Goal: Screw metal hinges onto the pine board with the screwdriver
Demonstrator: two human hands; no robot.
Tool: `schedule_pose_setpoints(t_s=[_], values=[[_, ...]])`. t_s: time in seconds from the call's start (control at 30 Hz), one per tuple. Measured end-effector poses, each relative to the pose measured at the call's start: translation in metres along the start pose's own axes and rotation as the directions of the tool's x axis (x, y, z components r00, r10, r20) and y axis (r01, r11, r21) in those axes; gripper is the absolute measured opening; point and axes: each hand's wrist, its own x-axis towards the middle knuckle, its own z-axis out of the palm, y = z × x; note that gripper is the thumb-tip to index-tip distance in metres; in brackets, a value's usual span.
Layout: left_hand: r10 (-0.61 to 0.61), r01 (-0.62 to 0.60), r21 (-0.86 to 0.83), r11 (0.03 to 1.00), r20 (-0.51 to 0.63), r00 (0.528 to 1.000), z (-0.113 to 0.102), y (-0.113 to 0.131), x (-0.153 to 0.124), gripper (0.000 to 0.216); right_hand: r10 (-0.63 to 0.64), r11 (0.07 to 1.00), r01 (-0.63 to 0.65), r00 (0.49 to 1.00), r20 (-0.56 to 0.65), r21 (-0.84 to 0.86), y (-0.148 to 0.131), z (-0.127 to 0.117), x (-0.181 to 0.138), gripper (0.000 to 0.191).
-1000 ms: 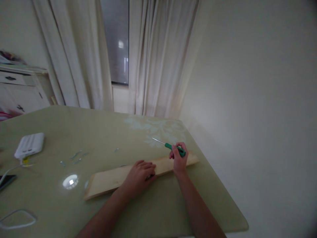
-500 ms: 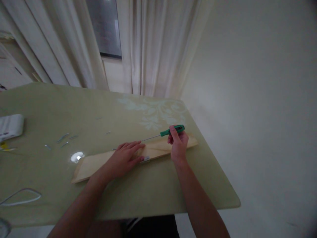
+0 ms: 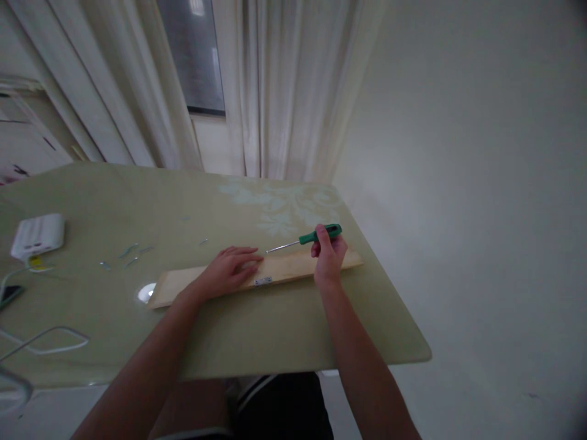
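A long pale wooden board (image 3: pixel 293 265) lies across the front of the table. My left hand (image 3: pixel 229 269) rests on its middle, fingers stretched over the top and slightly apart. On the board's near edge, just right of that hand, a small metal plate (image 3: pixel 263 281) is visible. My right hand (image 3: pixel 330 260) grips a screwdriver by its green handle (image 3: pixel 308 237), thumb along the top. The thin shaft (image 3: pixel 283 247) slants left and down, its tip close to my left fingertips at the board's far edge. Whether the tip touches anything I cannot tell.
Several small metal pieces (image 3: pixel 129 250) are scattered left of the board. Farther left are a white box-shaped device (image 3: pixel 39 235), a white cable (image 3: pixel 59 350) and a dark flat object (image 3: pixel 10 296). A wall (image 3: pixel 458 214) stands to the right, curtains (image 3: pixel 293 91) behind the table (image 3: pixel 284 342).
My left thumb has come off the metal plate, which now shows fully. The screwdriver stays in my right hand, near the same spot. The camera view has shifted slightly.
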Motion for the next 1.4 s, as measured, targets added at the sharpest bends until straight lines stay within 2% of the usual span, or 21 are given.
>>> schedule_pose_setpoints(t_s=[0.27,0.37,0.43,0.53,0.7,0.87,1.03,1.2,1.4], values=[[-0.041,0.042,-0.015,0.999,0.049,0.998,-0.007,0.008,0.004,0.055,-0.064,0.998,0.064,0.998,-0.002,-0.002,0.003,-0.004,0.004,0.046],[-0.051,0.045,0.052,0.998,0.125,0.991,-0.009,0.014,-0.002,0.078,-0.069,0.998,0.069,0.998,-0.005,-0.011,0.005,-0.006,0.008,0.045],[-0.043,0.032,0.068,0.997,0.169,0.985,-0.011,0.016,-0.005,0.084,-0.069,0.998,0.069,0.998,-0.01,-0.002,0.006,-0.007,0.009,0.046],[-0.04,0.029,0.057,0.998,0.204,0.978,-0.016,0.019,-0.005,0.076,-0.069,0.997,0.069,0.997,-0.018,0.018,0.005,-0.008,0.011,0.046],[-0.015,-0.003,0.07,0.998,0.249,0.968,-0.026,0.024,0.005,0.075,-0.055,0.998,0.055,0.998,-0.029,0.008,0.003,-0.008,0.011,0.048],[0.048,-0.082,0.125,0.989,0.254,0.966,-0.029,0.024,0.012,0.07,-0.039,0.999,0.041,0.998,-0.049,0.023,0.002,-0.009,0.013,0.05],[0.048,-0.105,0.185,0.977,0.286,0.957,-0.036,0.025,0.011,0.055,-0.056,0.997,0.061,0.993,-0.101,0.046,0.001,-0.012,0.015,0.05],[0.005,-0.063,0.177,0.982,0.312,0.95,-0.052,0.04,0.012,0.027,-0.094,0.994,0.102,0.982,-0.164,0.046,0.0,-0.016,0.016,0.047],[0.059,-0.148,0.243,0.959,0.338,0.939,-0.055,0.056,0.016,0.012,-0.062,0.99,0.087,0.976,-0.209,0.114,-0.002,-0.015,0.017,0.049]])
